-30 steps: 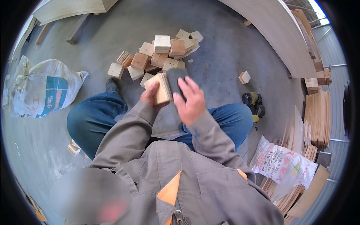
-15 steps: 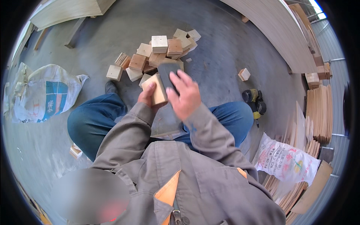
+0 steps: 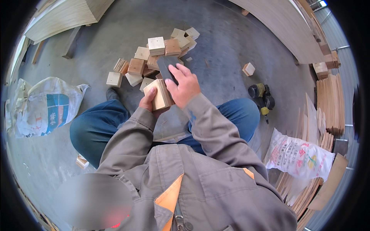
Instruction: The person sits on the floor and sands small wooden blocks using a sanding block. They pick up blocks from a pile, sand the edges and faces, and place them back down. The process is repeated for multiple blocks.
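A: What is seen first, beginning from the largest?

B: The grey floor (image 3: 221, 65). On it, beyond both hands, a loose heap of blocks (image 3: 156, 46) is piled.

A: And how are the hands placed?

B: The right hand (image 3: 184, 85) is placed a little farther out and to the right; the left hand (image 3: 147, 101) is placed lower and to the left.

A: Where is the wooden block (image 3: 156, 99) found?

B: It is held in the left hand, above the floor, with its layered side turned to the right. By the left fingers it is clamped, the thumb being pressed on the pale face.

A: And the dark flat piece (image 3: 165, 67)?

B: It is gripped by the right fingers, which are laid over it; its underside is hidden. Its long axis is pointed away from the body, tilted slightly to the left. Its near end is kept just by the upper right edge of the wooden block. Whether the two are touching cannot be told.
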`<action>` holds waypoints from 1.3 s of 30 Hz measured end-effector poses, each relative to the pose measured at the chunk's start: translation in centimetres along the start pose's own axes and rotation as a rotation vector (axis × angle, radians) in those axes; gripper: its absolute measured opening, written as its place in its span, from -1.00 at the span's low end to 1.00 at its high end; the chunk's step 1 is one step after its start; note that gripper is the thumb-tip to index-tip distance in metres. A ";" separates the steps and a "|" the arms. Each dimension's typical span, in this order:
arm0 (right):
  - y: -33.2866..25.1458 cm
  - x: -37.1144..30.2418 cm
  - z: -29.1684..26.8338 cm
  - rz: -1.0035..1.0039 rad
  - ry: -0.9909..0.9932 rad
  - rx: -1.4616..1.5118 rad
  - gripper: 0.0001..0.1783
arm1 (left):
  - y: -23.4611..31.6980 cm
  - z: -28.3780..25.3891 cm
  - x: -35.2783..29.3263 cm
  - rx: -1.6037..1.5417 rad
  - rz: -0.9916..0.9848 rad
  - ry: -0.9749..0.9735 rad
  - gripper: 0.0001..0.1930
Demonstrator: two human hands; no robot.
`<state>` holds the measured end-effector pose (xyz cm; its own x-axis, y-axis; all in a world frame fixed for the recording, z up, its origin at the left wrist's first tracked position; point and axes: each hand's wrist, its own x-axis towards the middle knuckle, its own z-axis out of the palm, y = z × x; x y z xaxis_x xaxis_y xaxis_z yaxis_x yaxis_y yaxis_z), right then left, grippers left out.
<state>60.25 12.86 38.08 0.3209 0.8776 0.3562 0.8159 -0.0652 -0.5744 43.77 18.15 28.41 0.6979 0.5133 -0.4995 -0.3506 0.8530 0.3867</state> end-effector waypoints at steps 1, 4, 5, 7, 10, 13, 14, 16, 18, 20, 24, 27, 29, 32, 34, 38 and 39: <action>-0.2 -0.9 -0.4 -0.048 0.006 0.007 -0.47 | 0.0 -0.1 0.1 -0.008 0.025 -0.004 -0.25; -2.0 -6.0 -2.6 -0.140 -0.011 0.047 -0.44 | 1.4 -0.7 0.5 -0.085 0.104 -0.110 -0.19; -2.5 -7.2 -3.3 -0.130 -0.039 0.063 -0.42 | 1.5 -1.0 0.5 -0.080 0.102 -0.081 -0.20; -2.5 -7.5 -3.8 -0.111 -0.036 0.063 -0.42 | 1.3 -1.2 0.5 -0.063 0.091 -0.030 -0.20; -0.4 -4.6 -2.1 -0.091 0.047 0.020 -0.46 | 0.7 -0.2 0.0 -0.007 0.069 -0.018 -0.20; 2.8 -0.3 -0.8 0.093 0.041 -0.024 -0.47 | 0.1 1.4 -0.5 0.053 0.060 -0.027 -0.21; 2.9 -0.4 -0.7 0.083 0.046 -0.025 -0.47 | 0.2 1.6 -0.5 0.038 0.042 0.015 -0.20; 3.1 -0.8 -0.8 0.055 0.050 -0.019 -0.46 | 0.3 1.6 -0.5 0.026 0.071 -0.037 -0.20; 2.3 -3.2 -1.4 -0.009 0.018 -0.001 -0.44 | 0.6 0.9 -0.3 -0.007 0.096 -0.020 -0.20; 0.9 -6.7 -2.5 -0.023 -0.026 0.020 -0.43 | 1.2 -0.2 0.3 -0.047 0.082 0.053 -0.21; 0.2 -8.0 -3.4 -0.035 -0.047 0.032 -0.41 | 1.2 -0.5 0.3 0.046 0.067 0.088 -0.23; 1.5 -4.3 -2.1 -0.034 0.003 -0.021 -0.45 | 0.7 0.3 0.3 0.060 0.031 0.045 -0.21; 2.8 -0.8 -1.3 0.037 -0.008 -0.029 -0.47 | 0.0 1.2 0.0 0.046 0.009 0.028 -0.19; 3.6 1.1 -0.7 0.059 0.012 -0.039 -0.46 | 0.1 1.3 0.3 0.073 0.030 0.012 -0.18; 3.4 -0.1 -0.9 0.016 0.021 -0.033 -0.46 | 0.6 1.8 -0.1 0.080 0.060 -0.011 -0.18; 1.4 -7.0 -2.8 -0.086 -0.068 0.038 -0.43 | 1.6 0.2 0.3 0.006 0.085 0.105 -0.20; 1.0 -8.6 -3.6 -0.068 -0.108 0.072 -0.41 | 1.8 0.0 0.3 0.005 0.086 0.145 -0.20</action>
<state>60.05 3.56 37.16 0.2096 0.9251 0.3168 0.7961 0.0266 -0.6045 43.37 19.84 28.99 0.5674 0.5932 -0.5711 -0.4019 0.8049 0.4367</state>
